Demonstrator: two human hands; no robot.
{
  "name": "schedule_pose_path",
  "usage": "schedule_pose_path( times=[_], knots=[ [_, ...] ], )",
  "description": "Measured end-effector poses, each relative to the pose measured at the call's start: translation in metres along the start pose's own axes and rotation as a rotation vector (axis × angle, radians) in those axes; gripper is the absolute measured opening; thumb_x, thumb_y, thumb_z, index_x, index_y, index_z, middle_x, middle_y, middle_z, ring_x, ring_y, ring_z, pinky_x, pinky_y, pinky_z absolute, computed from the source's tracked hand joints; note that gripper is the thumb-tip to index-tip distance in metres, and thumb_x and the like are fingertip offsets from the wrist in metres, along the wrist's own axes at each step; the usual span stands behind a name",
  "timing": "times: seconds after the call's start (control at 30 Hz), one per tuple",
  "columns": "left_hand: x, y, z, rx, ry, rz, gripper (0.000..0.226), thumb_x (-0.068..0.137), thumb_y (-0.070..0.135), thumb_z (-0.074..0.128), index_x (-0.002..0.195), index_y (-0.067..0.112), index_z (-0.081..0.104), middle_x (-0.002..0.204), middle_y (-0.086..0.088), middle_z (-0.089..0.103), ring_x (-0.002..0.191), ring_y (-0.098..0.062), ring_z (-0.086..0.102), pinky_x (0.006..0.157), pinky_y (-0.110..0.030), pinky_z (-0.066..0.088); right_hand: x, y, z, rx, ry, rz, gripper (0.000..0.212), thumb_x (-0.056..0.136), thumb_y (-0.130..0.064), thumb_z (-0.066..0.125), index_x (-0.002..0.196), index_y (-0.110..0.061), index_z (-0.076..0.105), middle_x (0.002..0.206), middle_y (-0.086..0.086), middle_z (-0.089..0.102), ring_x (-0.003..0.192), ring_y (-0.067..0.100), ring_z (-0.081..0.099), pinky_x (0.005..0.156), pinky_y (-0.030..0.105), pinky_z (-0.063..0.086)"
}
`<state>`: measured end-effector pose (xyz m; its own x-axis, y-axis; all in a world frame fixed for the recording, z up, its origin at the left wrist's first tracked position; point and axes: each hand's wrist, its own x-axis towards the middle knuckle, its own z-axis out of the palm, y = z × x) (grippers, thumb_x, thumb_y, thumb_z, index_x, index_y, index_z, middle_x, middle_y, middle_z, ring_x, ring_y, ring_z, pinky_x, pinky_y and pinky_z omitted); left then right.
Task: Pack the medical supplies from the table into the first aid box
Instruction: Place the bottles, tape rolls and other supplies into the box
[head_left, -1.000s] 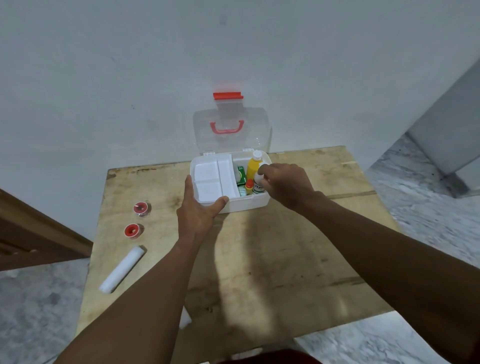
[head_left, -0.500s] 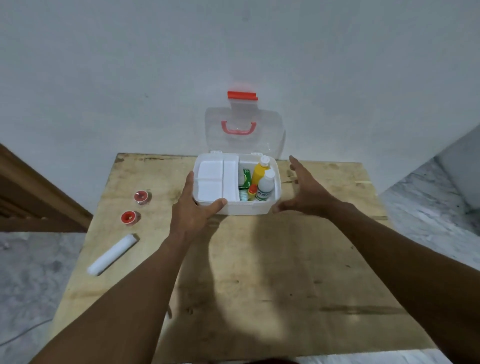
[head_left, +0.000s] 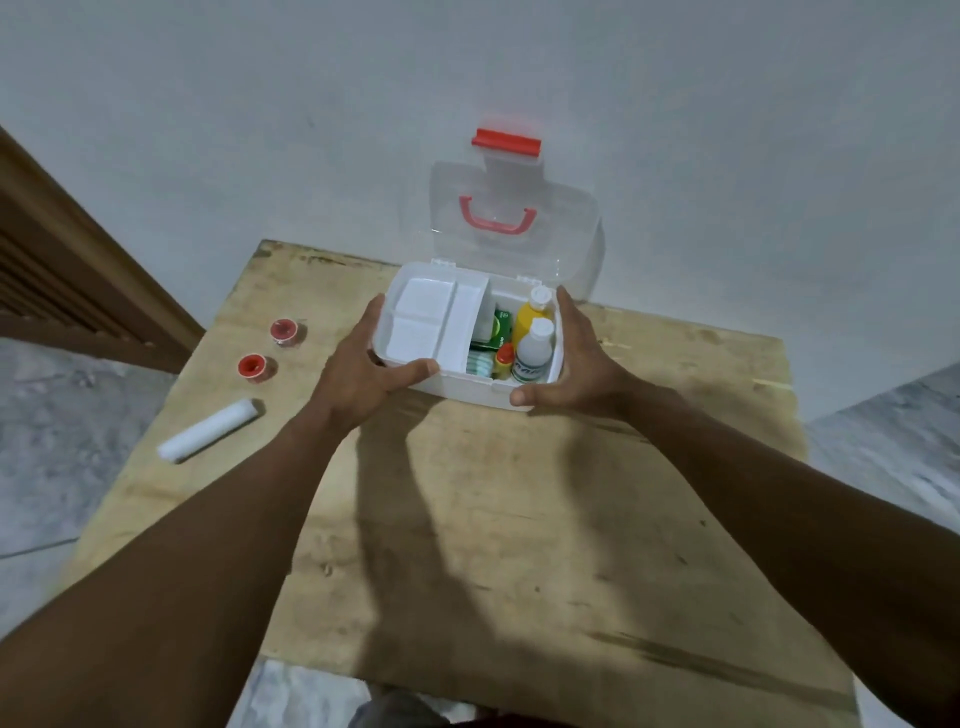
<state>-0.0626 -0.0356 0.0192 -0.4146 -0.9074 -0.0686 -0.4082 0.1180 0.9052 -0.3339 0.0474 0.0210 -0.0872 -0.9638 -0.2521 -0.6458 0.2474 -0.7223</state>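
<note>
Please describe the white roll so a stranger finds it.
On the wooden table, look left of the open first aid box. The white roll lies near the left edge beside two red rolls; it alone is long and white.

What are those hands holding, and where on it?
Both hold the first aid box: the left hand clasps its front-left corner, the right hand its front-right corner, thumbs on the front wall.
</note>
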Motion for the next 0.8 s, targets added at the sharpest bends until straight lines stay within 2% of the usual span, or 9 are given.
schedule_pose_path(
  times=[0.1,0.17,0.27,0.37,0.5,0.6,0.73,0.8],
  knots=[
    [0.001,0.002,-0.001,-0.013,-0.007,-0.023,0.075,0.077,0.033,0.083,0.139,0.042,0.043,0.128,0.019,0.059,0.118,-0.010,0.055,0.092,-0.042,0.055,-0.003,-0.001,0.005,0.031,0.015,0.005,0.156,0.042,-0.084,0.078,0.151,-0.038,-0.024,0.164,-0.009,-0.006,0.153,0.019,-0.004,0.123,0.051,0.012],
    [0.000,0.004,0.000,-0.014,-0.015,-0.043,0.073,0.077,0.035,0.083,0.137,0.043,0.043,0.127,0.017,0.060,0.116,-0.016,0.056,0.084,-0.043,0.056,0.000,0.002,0.006,0.035,0.022,0.017,0.153,0.044,-0.083,0.078,0.152,-0.040,-0.021,0.164,-0.012,-0.003,0.153,0.019,-0.002,0.122,0.054,0.014],
    [-0.001,0.006,0.001,-0.030,-0.015,-0.069,0.072,0.077,0.035,0.083,0.137,0.043,0.044,0.126,0.014,0.060,0.114,-0.019,0.057,0.070,-0.031,0.052,0.002,0.006,0.008,0.037,0.035,0.000,0.149,0.048,-0.080,0.081,0.153,-0.039,-0.017,0.163,-0.018,0.000,0.153,0.016,0.001,0.122,0.053,0.018],
    [-0.001,0.007,0.001,-0.047,-0.019,-0.080,0.073,0.078,0.031,0.083,0.139,0.040,0.043,0.126,0.013,0.060,0.112,-0.016,0.057,0.067,-0.025,0.049,0.001,0.007,0.009,0.058,0.026,0.015,0.147,0.051,-0.076,0.082,0.152,-0.040,-0.019,0.163,-0.016,-0.006,0.153,0.016,-0.006,0.123,0.053,0.014],
    [-0.002,0.006,0.002,-0.063,-0.030,-0.073,0.074,0.077,0.033,0.083,0.139,0.038,0.043,0.126,0.012,0.059,0.115,-0.016,0.056,0.071,-0.030,0.053,0.004,0.011,0.010,0.042,0.047,0.006,0.146,0.048,-0.077,0.083,0.152,-0.042,-0.013,0.163,-0.014,0.004,0.153,0.018,0.001,0.121,0.054,0.018],
    [-0.003,0.005,0.002,-0.073,-0.036,-0.075,0.074,0.075,0.035,0.084,0.138,0.037,0.043,0.126,0.013,0.060,0.117,-0.018,0.056,0.082,-0.039,0.057,0.006,0.011,0.012,0.031,0.037,0.034,0.148,0.047,-0.077,0.083,0.153,-0.041,-0.014,0.163,-0.016,0.006,0.153,0.017,0.004,0.121,0.053,0.019],
    [-0.003,0.007,0.002,-0.069,-0.044,-0.107,0.081,0.068,0.046,0.082,0.138,0.034,0.042,0.129,0.010,0.060,0.119,-0.018,0.056,0.093,-0.045,0.055,0.017,0.022,0.013,0.054,0.064,0.072,0.149,0.042,-0.073,0.088,0.153,-0.045,-0.007,0.159,-0.010,0.024,0.148,0.019,0.025,0.114,0.055,0.035],
    [-0.005,0.009,0.003,-0.057,-0.031,-0.140,0.094,0.064,0.056,0.082,0.143,0.034,0.037,0.134,0.009,0.057,0.123,-0.020,0.054,0.096,-0.047,0.053,0.022,0.031,0.012,0.039,0.060,0.069,0.147,0.043,-0.071,0.089,0.153,-0.045,-0.004,0.156,-0.007,0.029,0.145,0.020,0.032,0.110,0.055,0.040]
  ],
)
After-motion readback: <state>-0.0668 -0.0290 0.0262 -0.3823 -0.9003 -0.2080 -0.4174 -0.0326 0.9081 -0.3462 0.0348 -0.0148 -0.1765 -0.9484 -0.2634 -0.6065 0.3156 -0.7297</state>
